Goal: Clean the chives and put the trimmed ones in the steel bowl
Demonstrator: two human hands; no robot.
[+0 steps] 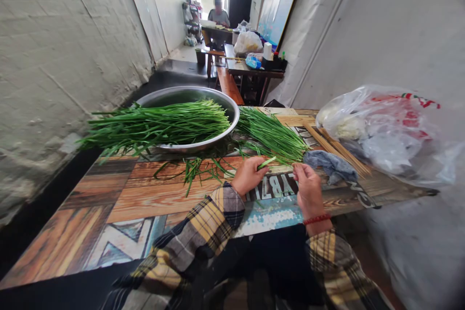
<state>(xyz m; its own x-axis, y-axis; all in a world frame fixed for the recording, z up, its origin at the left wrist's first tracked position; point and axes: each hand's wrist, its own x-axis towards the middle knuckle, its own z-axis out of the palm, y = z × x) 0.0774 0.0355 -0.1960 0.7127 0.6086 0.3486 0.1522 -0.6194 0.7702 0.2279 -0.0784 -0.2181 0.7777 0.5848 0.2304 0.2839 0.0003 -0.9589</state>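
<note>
My left hand (249,175) is closed around a garlic chive stalk (268,162), whose pale end sticks out toward the right. To its right, my right hand (308,188) has thumb and fingertips pinched together. What they hold, if anything, is too small to make out. Just beyond both hands lies a bundle of garlic chives (274,135) on the table, pale ends toward me. A large metal basin (235,118) at the back left holds a thick pile of garlic chives (163,123), with leaves hanging over its left rim. Loose green scraps (194,172) lie left of my left hand.
The wood-patterned table (152,193) carries a grey cloth (332,165), several thin wooden sticks (337,147) and a clear plastic bag (385,126) on the right. Walls flank both sides. Farther back, a person (218,17) sits behind another table (250,65).
</note>
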